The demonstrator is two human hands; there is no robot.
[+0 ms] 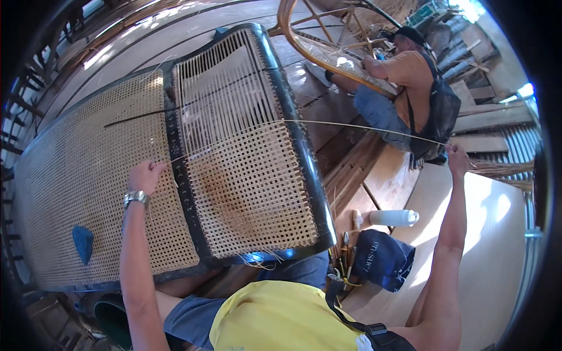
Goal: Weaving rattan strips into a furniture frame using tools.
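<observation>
Across my lap lies a dark-framed panel of woven cane (pixel 252 199), split by a dark crossbar. Its right section is woven close at the near end; farther off, only lengthwise strands (pixel 225 88) show. My left hand (pixel 146 175), with a metal watch at the wrist, pinches a cane strand beside the crossbar. Far out to the right, my raised right hand (pixel 458 159) grips the other end of a long cane strand (pixel 363 126), drawn nearly straight over the frame's right rail. A thin dark rod (pixel 140 117) runs crosswise through the lengthwise strands.
A blue cloth scrap (pixel 82 243) rests on the left section. Right of the frame are a white bottle (pixel 393 217), hand tools (pixel 345 257), a dark blue bag (pixel 383 257) and a pale board (pixel 492 234). Beyond, a seated person (pixel 410 88) works at a curved rattan frame (pixel 328 58).
</observation>
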